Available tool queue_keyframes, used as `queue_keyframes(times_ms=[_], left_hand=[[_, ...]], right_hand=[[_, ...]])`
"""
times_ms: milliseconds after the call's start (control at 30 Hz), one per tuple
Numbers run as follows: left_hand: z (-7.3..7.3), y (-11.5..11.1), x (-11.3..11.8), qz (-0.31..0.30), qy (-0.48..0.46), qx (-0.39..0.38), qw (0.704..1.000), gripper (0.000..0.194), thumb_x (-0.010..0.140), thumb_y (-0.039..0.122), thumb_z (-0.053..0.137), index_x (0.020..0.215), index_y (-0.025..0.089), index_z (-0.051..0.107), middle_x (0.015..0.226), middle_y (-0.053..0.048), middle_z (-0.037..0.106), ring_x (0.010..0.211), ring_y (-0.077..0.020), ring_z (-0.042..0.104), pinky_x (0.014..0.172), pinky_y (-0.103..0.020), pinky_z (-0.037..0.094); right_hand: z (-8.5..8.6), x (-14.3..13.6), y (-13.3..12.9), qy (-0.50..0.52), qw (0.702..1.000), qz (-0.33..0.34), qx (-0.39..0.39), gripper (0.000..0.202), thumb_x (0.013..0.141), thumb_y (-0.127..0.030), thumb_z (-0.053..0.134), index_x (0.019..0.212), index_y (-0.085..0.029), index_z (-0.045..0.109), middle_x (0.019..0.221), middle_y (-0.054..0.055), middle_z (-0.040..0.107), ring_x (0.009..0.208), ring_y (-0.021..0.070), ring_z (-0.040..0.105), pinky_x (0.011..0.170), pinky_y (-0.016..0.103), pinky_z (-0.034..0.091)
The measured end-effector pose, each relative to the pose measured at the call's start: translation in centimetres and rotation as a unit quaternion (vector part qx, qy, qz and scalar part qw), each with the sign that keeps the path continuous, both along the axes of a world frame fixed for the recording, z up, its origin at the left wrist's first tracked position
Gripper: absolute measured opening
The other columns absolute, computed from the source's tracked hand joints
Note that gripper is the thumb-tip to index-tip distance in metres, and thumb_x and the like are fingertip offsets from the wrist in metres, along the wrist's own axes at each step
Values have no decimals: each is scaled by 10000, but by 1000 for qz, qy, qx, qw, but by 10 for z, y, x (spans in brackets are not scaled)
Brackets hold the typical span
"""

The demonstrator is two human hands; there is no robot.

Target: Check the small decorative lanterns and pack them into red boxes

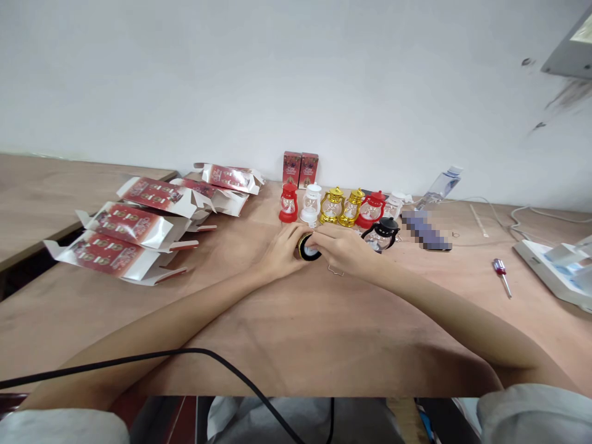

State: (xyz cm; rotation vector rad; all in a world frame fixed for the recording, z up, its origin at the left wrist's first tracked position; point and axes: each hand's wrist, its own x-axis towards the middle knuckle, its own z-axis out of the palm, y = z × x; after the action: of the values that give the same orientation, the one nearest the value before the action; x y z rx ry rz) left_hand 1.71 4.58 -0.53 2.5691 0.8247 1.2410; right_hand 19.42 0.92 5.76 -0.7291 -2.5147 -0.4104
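Note:
Both my hands meet at the middle of the wooden table [296, 333] around a small black toy lantern [308, 248]. My left hand [282, 251] cups it from the left and my right hand [340, 246] grips it from the right. Only the lantern's round black-and-gold end with a pale centre shows between my fingers. Just behind my hands stands a row of little lanterns: a red one [288, 202], a white one [311, 205], two gold ones [341, 206], another red one [372, 208] and a black one [383, 233].
Flattened red-and-white cartons [124, 231] lie stacked at the left. Two upright red boxes [300, 169] stand by the wall. A small screwdriver [502, 275] lies at the right, near a white device [555, 268]. A black cable [194, 353] crosses the near edge.

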Motion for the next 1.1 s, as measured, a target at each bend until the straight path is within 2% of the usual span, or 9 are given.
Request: queue_keyframes(times_ms=[200, 333, 433, 933, 1100], left_hand=[[0, 1, 0, 10, -4, 7, 1000, 352, 744, 246, 642, 1059, 198, 491, 1060, -69, 575, 1006, -233, 562, 863, -365, 473], [0, 1, 0, 12, -1, 6, 1000, 411, 752, 258, 641, 1123, 194, 479, 1108, -82, 571, 1052, -245, 554, 892, -384, 469], [-1, 1, -1, 22, 8, -3, 1000, 406, 756, 258, 636, 1125, 205, 475, 1103, -74, 570, 1044, -243, 559, 872, -379, 477], [-2, 2, -1, 31, 39, 20, 999, 358, 765, 275, 618, 1078, 185, 470, 1112, -99, 561, 1037, -261, 554, 875, -406, 469], [1, 0, -1, 37, 48, 6, 998, 349, 764, 270, 605, 1074, 197, 464, 1108, -96, 560, 1043, -265, 546, 864, -411, 464]], right_hand=[[4, 0, 4, 66, 994, -35, -75, 93, 840, -115, 567, 881, -145, 646, 861, 80, 644, 834, 194, 565, 724, 296, 440], [10, 1, 7, 114, 979, -45, -165, 241, 781, -103, 632, 1018, -148, 635, 1012, 90, 662, 922, 192, 611, 793, 309, 473], [14, 0, 10, 114, 966, -42, -227, 242, 761, -83, 635, 984, -172, 661, 954, 49, 700, 871, 169, 643, 790, 304, 490], [15, -4, 9, 98, 966, -72, -226, 120, 725, -59, 669, 802, -149, 651, 802, 29, 689, 727, 144, 626, 690, 252, 441], [11, -4, 8, 129, 963, -63, -230, 165, 733, -48, 644, 852, -156, 608, 825, 20, 684, 752, 140, 629, 691, 244, 435]])
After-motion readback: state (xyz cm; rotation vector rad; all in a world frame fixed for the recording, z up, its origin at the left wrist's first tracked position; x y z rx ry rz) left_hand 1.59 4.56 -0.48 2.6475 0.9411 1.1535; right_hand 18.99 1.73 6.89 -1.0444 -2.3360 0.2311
